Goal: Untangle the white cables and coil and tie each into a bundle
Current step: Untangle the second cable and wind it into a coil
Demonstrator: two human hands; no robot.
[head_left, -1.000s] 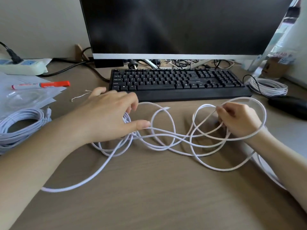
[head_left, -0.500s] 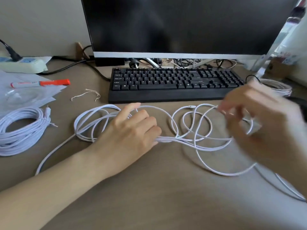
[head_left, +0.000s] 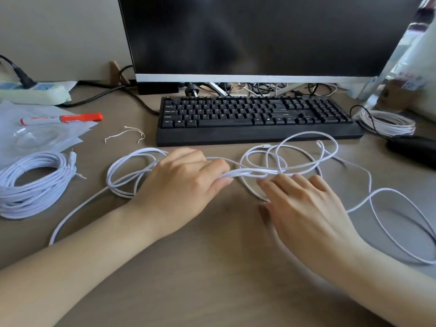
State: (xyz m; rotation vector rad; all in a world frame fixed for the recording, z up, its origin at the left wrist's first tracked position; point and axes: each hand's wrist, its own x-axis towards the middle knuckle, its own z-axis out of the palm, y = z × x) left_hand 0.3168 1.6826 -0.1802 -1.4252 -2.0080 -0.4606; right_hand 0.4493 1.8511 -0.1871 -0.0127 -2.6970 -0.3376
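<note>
A loose white cable [head_left: 304, 147] sprawls in loops over the desk in front of the keyboard. My left hand [head_left: 184, 185] grips several gathered strands of it between curled fingers and thumb, with coils trailing to the left. My right hand [head_left: 304, 206] lies flat with straight fingers, fingertips touching the strands just right of the left hand. More loops run off to the right [head_left: 401, 220]. A coiled white cable bundle [head_left: 35, 182] lies at the left. Another coil [head_left: 389, 123] sits at the far right. A thin twist tie [head_left: 125, 135] lies near the keyboard.
A black keyboard [head_left: 257, 119] and a monitor [head_left: 259, 36] stand behind the cable. Plastic bags [head_left: 42, 138] with a red and white marker [head_left: 63, 118] and a power strip [head_left: 33, 92] are at the left. A black mouse [head_left: 415, 149] sits at the right.
My left hand has shifted right while gripping the strands. My right hand has let go of the loops, dropped from the air and come flat onto the desk beside the left.
</note>
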